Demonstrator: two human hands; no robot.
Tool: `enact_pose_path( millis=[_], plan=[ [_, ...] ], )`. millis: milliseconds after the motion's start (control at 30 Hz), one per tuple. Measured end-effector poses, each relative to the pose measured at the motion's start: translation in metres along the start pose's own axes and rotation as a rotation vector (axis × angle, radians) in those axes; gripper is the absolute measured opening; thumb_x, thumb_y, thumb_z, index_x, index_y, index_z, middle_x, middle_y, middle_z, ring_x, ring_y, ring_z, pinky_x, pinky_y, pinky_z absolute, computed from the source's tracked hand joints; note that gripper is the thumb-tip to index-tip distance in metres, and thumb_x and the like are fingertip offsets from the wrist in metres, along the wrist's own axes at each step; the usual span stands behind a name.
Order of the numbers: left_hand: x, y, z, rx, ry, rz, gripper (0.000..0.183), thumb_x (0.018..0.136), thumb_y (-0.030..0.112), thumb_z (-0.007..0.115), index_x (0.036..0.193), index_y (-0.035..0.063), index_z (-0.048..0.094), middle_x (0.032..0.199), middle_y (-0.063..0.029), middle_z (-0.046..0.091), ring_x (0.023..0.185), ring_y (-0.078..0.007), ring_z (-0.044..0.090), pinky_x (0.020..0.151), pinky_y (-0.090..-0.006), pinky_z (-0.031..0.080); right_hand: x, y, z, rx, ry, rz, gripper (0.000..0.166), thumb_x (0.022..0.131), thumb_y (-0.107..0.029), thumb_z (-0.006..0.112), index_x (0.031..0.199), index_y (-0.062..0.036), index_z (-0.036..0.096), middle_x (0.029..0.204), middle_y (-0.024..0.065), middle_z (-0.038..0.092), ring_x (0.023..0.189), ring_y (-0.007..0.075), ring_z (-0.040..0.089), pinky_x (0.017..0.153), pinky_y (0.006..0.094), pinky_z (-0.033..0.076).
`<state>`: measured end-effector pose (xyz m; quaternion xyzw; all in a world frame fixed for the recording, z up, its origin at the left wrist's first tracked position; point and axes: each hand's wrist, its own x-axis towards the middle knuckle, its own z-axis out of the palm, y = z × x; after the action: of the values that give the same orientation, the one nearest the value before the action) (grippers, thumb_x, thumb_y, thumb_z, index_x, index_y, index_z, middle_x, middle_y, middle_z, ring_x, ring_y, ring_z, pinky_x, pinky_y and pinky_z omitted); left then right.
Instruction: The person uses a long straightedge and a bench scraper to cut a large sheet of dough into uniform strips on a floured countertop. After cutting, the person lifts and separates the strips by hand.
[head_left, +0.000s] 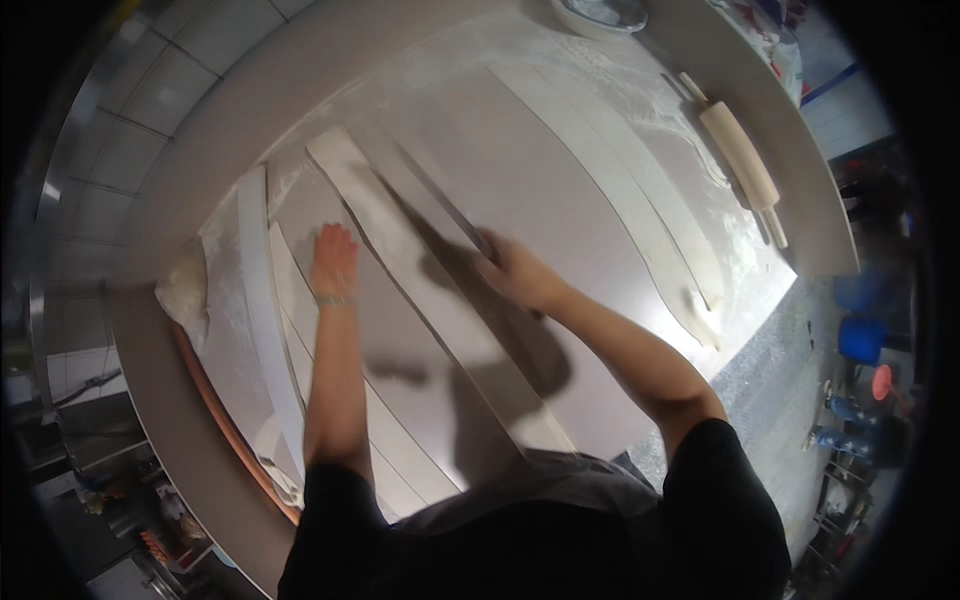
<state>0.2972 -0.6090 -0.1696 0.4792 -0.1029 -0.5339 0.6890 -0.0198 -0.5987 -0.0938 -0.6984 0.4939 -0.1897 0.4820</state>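
My right hand (517, 274) grips the handle of a long-bladed knife (442, 201), which points away from me above the table. Below and left of the blade, a long flat strip of dough (409, 270) runs from the far side towards my body. My left hand (334, 262) is held flat with nothing in it, left of this strip; motion blurs it, and I cannot tell whether it touches the table. Beside my left forearm lie narrower dough strips (397, 442) and a long, pale, straight-edged bar (259, 292). Two more dough strips (607, 165) lie on the right.
The work table (487, 142) is dusted with flour. A wooden rolling pin (739, 154) lies along its right side, and a bowl (600, 16) stands at the far edge. A lump of dough (184, 289) sits at the left. Blue containers (860, 339) stand beyond the right edge.
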Motion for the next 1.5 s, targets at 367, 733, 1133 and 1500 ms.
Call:
enact_pose_path(
  millis=[367,733,1133,1500],
  plan=[
    [-0.311,-0.12,0.031,-0.216,-0.157,-0.087,0.057,0.103,0.027,0.033,0.148,-0.002,0.016,0.156,-0.0156,0.018,0.144,-0.0255,0.018,0.118,-0.0375,0.016,-0.232,0.059,0.062,0.18,-0.018,0.13,0.055,0.093,-0.019,0.051,0.143,-0.0041,0.034,0.069,0.012,0.057,0.06,0.0217,0.057,0.06,0.0366,0.047],
    [-0.445,-0.168,0.005,-0.309,0.098,-0.21,0.046,0.104,0.02,0.036,0.143,-0.0036,0.033,0.14,-0.0182,0.045,0.127,-0.0287,0.047,0.104,-0.0348,0.041,-0.335,0.071,0.029,0.218,-0.224,0.31,0.06,0.092,-0.023,0.053,0.146,-0.0107,0.031,0.089,0.0224,0.065,0.076,0.0267,0.066,0.071,0.0382,0.051],
    [-0.505,-0.225,-0.02,1.26,-0.143,0.418,0.058,0.086,0.011,0.061,0.141,0.0093,0.042,0.152,-0.0214,0.025,0.133,-0.0377,0.036,0.11,-0.0441,0.03,-0.355,0.208,-0.123,-0.155,0.254,0.023,0.061,0.093,-0.01,0.054,0.149,-0.0135,0.03,0.069,0.0043,0.051,0.061,0.0126,0.049,0.062,0.0292,0.048],
    [-0.501,-0.209,0.01,1.774,-0.205,0.759,0.031,0.075,0.015,0.063,0.106,0.0156,0.062,0.107,-0.0044,0.058,0.102,-0.0294,0.053,0.089,-0.0426,0.043,-0.28,0.34,-0.36,-1.087,0.61,0.193,0.056,0.093,-0.022,0.051,0.146,-0.0231,0.033,0.116,0.0171,0.057,0.102,0.0359,0.058,0.084,0.045,0.048]
  ],
)
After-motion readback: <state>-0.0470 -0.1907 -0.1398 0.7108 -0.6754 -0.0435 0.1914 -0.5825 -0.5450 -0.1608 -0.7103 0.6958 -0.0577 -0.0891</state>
